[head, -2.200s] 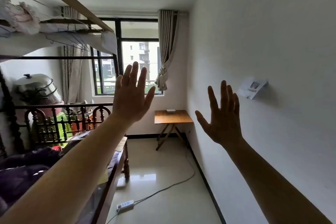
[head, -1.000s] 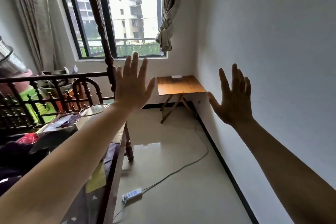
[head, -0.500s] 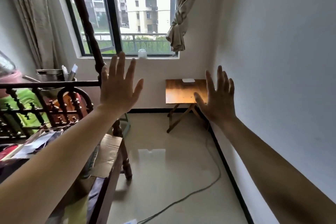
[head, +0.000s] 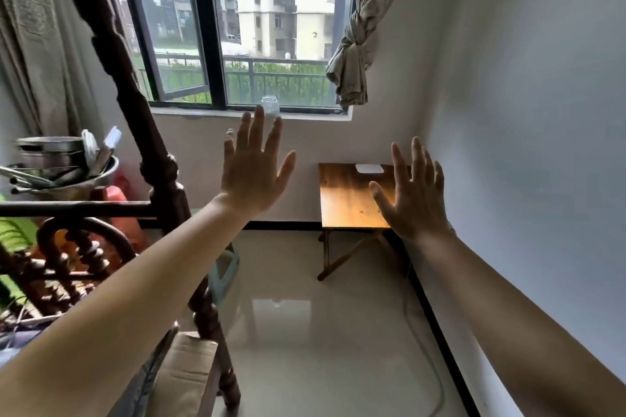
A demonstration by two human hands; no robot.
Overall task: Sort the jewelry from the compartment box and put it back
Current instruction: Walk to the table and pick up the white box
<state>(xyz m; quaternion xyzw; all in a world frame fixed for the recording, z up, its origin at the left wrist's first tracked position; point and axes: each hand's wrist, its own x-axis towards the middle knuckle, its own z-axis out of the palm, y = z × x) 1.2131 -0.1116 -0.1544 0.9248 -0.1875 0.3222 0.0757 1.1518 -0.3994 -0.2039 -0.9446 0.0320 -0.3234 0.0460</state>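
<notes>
Above floor (head: pixel 321 332); left hand (head: pixel 252 176) raised, empty; right hand (head: pixel 415 200) raised, empty

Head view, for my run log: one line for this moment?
left hand: open, empty | right hand: open, empty | small white flat box: on wooden folding table

Small wooden folding table (head: pixel 345 200) by the wall, a flat white, perhaps box-like object (head: pixel 369 168) on top.

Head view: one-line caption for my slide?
Both hands, left and right, raised open and empty before the folding table.
</notes>
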